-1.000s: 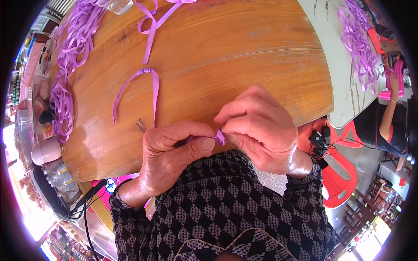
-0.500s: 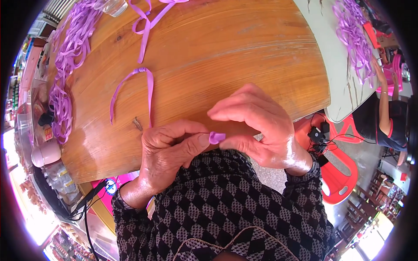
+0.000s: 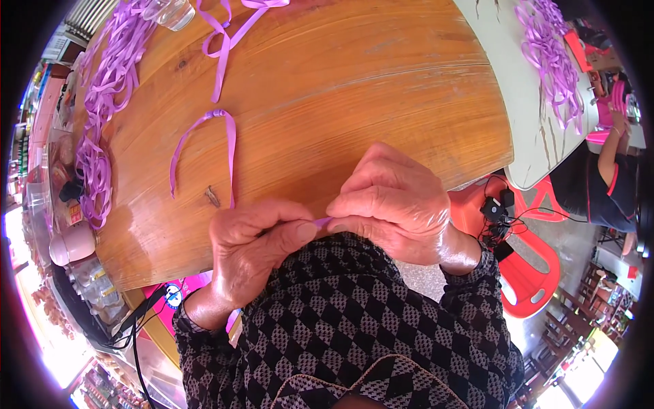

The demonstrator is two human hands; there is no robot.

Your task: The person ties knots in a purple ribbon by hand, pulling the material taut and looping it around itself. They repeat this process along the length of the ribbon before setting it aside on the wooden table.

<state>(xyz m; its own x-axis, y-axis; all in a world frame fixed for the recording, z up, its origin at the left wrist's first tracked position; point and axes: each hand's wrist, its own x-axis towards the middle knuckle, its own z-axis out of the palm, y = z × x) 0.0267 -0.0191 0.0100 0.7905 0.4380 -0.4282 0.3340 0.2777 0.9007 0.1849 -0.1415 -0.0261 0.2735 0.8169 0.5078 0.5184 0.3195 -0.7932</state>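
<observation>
Over the near edge of the wooden table (image 3: 306, 88), a short bit of purple ribbon (image 3: 323, 221) shows between my two hands. My left hand (image 3: 255, 245) pinches it between thumb and forefinger. My right hand (image 3: 395, 208) grips its other side, fingers bent and thumb below; most of the ribbon is hidden in the fingers. Just beyond my left hand a ribbon loop with a small knot (image 3: 216, 114) lies on the wood, one strand running down toward that hand. Farther off rests another tied ribbon (image 3: 225, 48).
Heaps of purple ribbon lie along the table's left side (image 3: 109, 82) and on a pale tabletop (image 3: 477, 27) at right. A clear cup (image 3: 174, 13) stands at the back left. Red plastic stools (image 3: 535, 273) with black cables are at right, near another person's arm (image 3: 606, 160).
My right hand has closed, its fingertips coming down onto the ribbon. The curled purple piece that showed between my hands is now mostly covered. The other person's arm has shifted.
</observation>
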